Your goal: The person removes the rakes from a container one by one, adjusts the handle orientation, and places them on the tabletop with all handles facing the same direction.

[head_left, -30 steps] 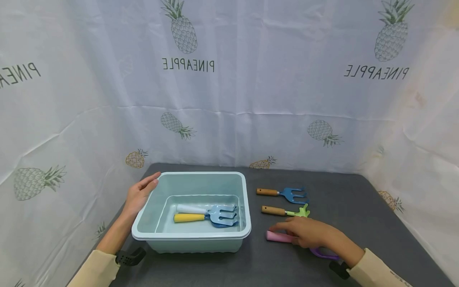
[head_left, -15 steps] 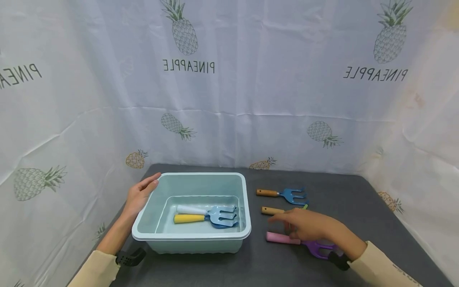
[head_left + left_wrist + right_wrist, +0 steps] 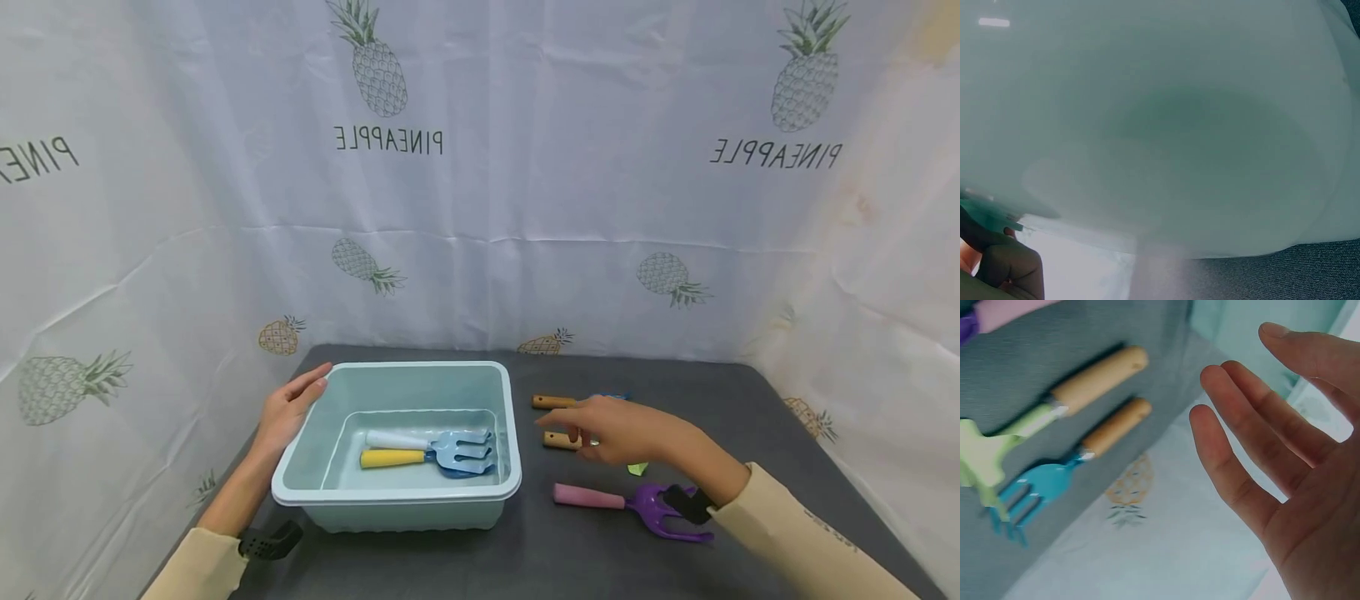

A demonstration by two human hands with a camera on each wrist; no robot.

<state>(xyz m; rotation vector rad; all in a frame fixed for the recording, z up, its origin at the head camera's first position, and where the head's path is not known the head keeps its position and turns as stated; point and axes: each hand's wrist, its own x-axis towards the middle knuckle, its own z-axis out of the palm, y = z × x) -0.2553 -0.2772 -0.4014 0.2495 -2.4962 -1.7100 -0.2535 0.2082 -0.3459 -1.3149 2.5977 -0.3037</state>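
My left hand (image 3: 285, 412) grips the rim of the pale green plastic basin (image 3: 397, 497) at its far left corner; in the left wrist view the basin wall (image 3: 1179, 125) fills most of the picture. My right hand (image 3: 626, 429) hovers over two wooden-handled garden tools, fingers spread and holding nothing. One is a blue hand fork (image 3: 1050, 481), farther back; the other is a light green tool (image 3: 979, 450), its head mostly covered by the hand in the head view. Nearer the front lies a purple hand fork (image 3: 660, 510) with a pink handle.
Inside the basin lie a light blue fork with a white handle (image 3: 397, 440) and a darker blue tool with a yellow handle (image 3: 392, 458). Everything stands on a dark grey table (image 3: 525, 567). A white pineapple-print curtain (image 3: 480, 183) surrounds it at the back and sides.
My right hand has left the pink-handled purple fork and moved back over the wooden-handled tools, leaving the purple fork in full sight. The left hand has stayed at the basin rim.
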